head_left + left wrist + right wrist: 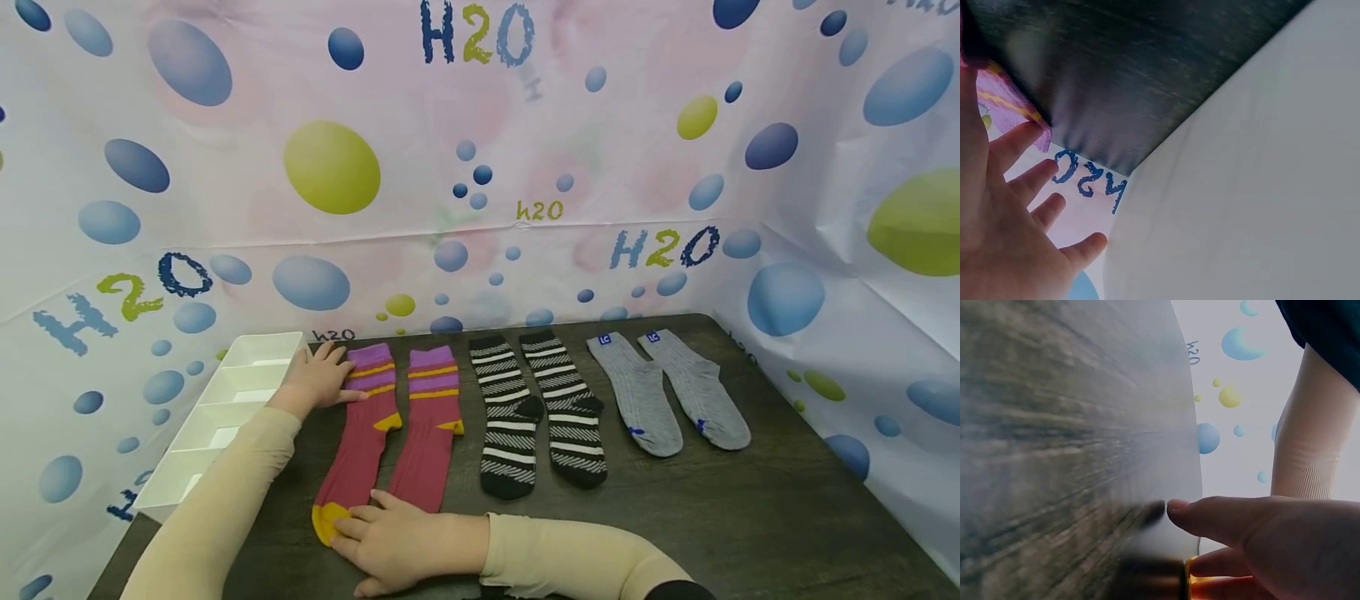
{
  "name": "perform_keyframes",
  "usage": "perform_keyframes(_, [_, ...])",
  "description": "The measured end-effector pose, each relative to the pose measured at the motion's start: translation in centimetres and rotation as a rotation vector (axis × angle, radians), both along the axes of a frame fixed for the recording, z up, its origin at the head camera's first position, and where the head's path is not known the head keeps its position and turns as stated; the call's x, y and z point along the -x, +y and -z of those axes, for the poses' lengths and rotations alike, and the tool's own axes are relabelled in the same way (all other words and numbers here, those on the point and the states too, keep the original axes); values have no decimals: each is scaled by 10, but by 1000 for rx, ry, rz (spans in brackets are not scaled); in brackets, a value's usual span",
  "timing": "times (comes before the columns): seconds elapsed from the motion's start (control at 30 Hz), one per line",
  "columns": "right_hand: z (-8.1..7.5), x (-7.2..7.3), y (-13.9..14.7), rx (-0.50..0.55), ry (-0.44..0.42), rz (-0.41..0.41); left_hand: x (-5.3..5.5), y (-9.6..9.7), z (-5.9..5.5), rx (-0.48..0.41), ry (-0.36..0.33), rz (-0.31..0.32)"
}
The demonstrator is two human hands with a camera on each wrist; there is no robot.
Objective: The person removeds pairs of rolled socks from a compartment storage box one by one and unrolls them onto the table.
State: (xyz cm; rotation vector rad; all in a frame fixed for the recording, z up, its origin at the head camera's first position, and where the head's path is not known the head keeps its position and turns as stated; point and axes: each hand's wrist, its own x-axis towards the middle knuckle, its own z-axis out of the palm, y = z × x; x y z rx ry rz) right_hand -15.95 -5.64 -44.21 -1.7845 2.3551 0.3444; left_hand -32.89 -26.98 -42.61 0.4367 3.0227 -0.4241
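Two maroon socks with purple-and-yellow cuffs lie side by side: a left one (pixel 352 467) and a right one (pixel 427 450). My left hand (pixel 313 382) is at the cuff of the left sock, its thumb over the purple edge and its other fingers spread. In the left wrist view, those fingers (pixel 1029 150) are extended beside the striped cuff (pixel 1007 97). Low over the toes is my right hand (pixel 397 542), fingertips on the left sock's yellow toe (pixel 327 521). The right sock's toe is hidden behind that hand. Neither hand grips fabric.
A white tray with several compartments (pixel 197 417) stands on the table's left edge, beside my left forearm. Rightward lie two black-and-white striped socks (pixel 510 442) (pixel 573 425) and two grey socks (pixel 645 408) (pixel 712 404). A printed sheet (pixel 480 275) rises behind the dark table (pixel 795 517).
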Motion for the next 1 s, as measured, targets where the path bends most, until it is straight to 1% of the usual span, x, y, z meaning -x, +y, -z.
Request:
perform_keyframes(0.13, [0,2,2,4,-5,-1,1,0,0,-11,-3,-8])
perform_keyframes(0.27, [-2,3,11,38,-7,9,2,0,-1,-77,-1,-15])
perform_keyframes(0.37, [-5,5,19,70,-1,21,0,0,-4,-133,6,-18])
perform_keyframes(0.47, [-9,8,30,105,3,38,-5,2,-10,-173,16,-15])
perform_keyframes(0.57, [-13,13,43,145,15,55,-12,7,-18,-212,30,-5])
perform_keyframes(0.7, [-15,20,63,210,38,92,-25,12,-30,-255,62,12])
perform_keyframes(0.83, [-15,26,87,269,49,155,-38,13,-38,-285,106,40])
perform_keyframes(0.93, [-18,29,106,299,22,216,-50,13,-42,-311,129,50])
perform_keyframes(1.0, [-21,31,118,316,-4,260,-58,15,-44,-327,137,42])
